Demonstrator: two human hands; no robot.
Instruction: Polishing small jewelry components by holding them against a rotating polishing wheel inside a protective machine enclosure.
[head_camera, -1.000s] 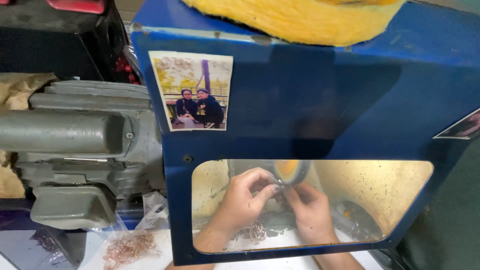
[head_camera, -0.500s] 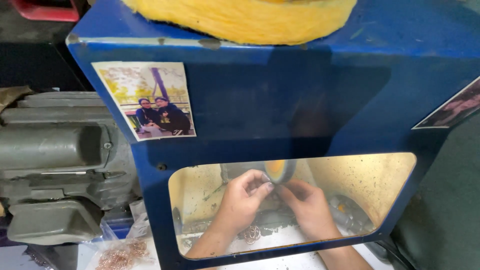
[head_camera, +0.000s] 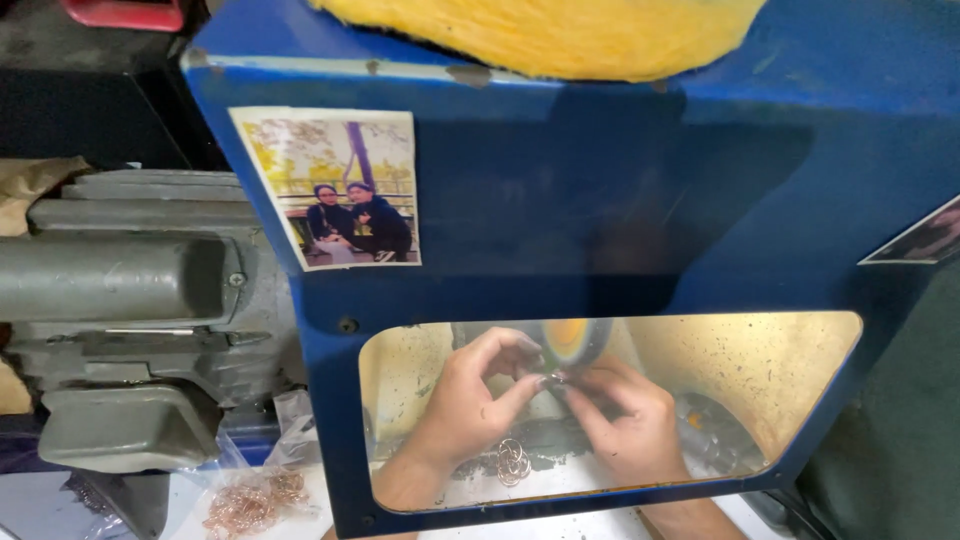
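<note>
Where the round buffing wheel (head_camera: 565, 340) spins, both hands' (head_camera: 470, 400) grip pinched on a small metal ring (head_camera: 556, 379).

I see both hands inside the hood (head_camera: 620, 200), behind its window (head_camera: 780, 370). My left hand (head_camera: 470, 400) and my right hand (head_camera: 625, 420) meet at their fingertips, and a small piece (head_camera: 556, 379) sits between them. The wheel (head_camera: 570, 340) is just behind the fingertips. A few rings (head_camera: 513, 462) lie on the floor of the hood, below and between the hands. The motor (head_camera: 130, 310) stands outside, well to the left of my left hand. A heap of rings (head_camera: 255, 500) lies before the motor. A photo (head_camera: 335, 187) is on the hood wall, above my left hand.
</note>
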